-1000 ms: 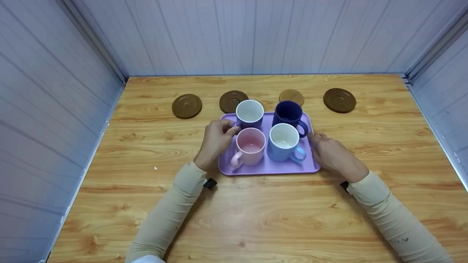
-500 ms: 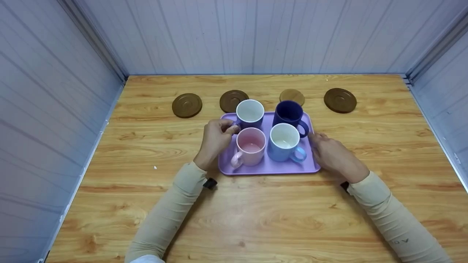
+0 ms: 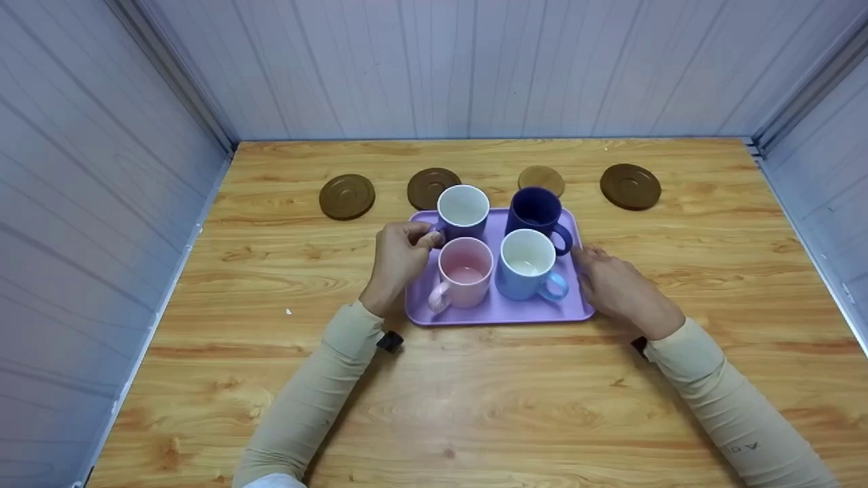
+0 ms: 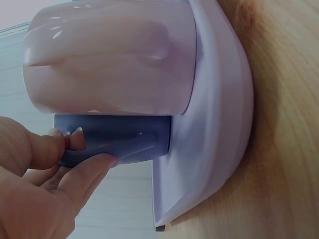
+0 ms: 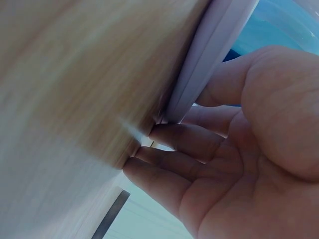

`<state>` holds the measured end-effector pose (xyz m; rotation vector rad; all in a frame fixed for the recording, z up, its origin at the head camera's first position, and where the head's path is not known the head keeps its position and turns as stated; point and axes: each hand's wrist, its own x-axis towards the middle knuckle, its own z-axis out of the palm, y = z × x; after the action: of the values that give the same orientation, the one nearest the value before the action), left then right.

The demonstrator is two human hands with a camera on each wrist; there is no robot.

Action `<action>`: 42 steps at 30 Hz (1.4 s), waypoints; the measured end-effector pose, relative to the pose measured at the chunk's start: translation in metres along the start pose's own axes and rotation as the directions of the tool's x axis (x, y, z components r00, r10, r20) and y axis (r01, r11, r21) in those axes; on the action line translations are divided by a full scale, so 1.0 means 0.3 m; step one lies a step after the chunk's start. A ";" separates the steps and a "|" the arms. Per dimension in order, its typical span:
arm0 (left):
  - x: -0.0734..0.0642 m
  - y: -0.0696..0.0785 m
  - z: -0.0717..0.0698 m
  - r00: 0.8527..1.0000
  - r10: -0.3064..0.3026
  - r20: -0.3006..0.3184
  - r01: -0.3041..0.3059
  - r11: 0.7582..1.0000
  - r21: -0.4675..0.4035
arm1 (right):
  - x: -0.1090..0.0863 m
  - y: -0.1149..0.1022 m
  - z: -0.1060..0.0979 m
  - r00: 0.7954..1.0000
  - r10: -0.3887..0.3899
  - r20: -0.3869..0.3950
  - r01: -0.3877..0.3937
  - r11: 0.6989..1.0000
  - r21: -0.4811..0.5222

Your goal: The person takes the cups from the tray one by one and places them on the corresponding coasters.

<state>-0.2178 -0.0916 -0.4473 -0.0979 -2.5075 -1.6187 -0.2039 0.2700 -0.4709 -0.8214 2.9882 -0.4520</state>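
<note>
A purple tray [image 3: 502,313] on the table holds several mugs. My left hand [image 3: 399,261] pinches the handle of the back-left mug [image 3: 464,210], dark outside and white inside. In the left wrist view, thumb and fingers [image 4: 89,174] close round that dark handle, and the mug stands on the tray. Just in front is a pink mug [image 3: 465,271]. My right hand [image 3: 617,285] holds the tray's right rim; in the right wrist view the thumb [image 5: 224,82] lies over the rim, with other fingertips near the tabletop. A navy mug [image 3: 534,210] and a light blue mug [image 3: 527,264] stand nearby.
Behind the tray lies a row of coasters: a brown one [image 3: 346,196] at left, another brown coaster [image 3: 431,188], a lighter wooden coaster [image 3: 541,180], and a dark brown coaster [image 3: 630,186] at right. Pale panel walls [image 3: 441,68] enclose the wooden table [image 3: 475,407].
</note>
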 end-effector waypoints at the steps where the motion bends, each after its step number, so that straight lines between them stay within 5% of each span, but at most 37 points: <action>1: 0.000 0.001 -0.002 1.000 -0.001 -0.007 0.001 1.000 -0.003 | 0.001 0.000 0.001 1.000 -0.003 -0.004 0.003 1.000 0.001; 12: 0.009 0.025 -0.043 0.993 -0.087 -0.082 0.073 0.985 -0.158 | 0.003 0.001 0.002 1.000 0.001 -0.001 -0.001 1.000 -0.003; 21: 0.039 0.035 -0.127 0.982 -0.014 -0.191 -0.005 0.995 -0.103 | 0.002 0.000 -0.005 0.999 0.027 0.028 -0.027 1.000 -0.010; 30: 0.074 0.036 -0.230 0.954 -0.036 -0.296 -0.013 0.987 -0.161 | -0.001 0.001 0.005 1.000 -0.007 -0.014 0.007 1.000 -0.002; 35: 0.083 0.029 -0.280 0.942 -0.116 -0.313 0.024 0.958 -0.284 | 0.000 0.002 0.002 1.000 0.000 -0.010 0.000 1.000 -0.001; 42: 0.110 0.000 -0.333 0.900 -0.131 -0.416 0.063 0.983 -0.174 | 0.004 -0.003 -0.005 0.999 0.030 0.020 -0.030 1.000 0.004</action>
<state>-0.2410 -0.1834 -0.4017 0.3355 -2.0809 -1.6559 -0.2045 0.2692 -0.4691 -0.7750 2.9763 -0.4460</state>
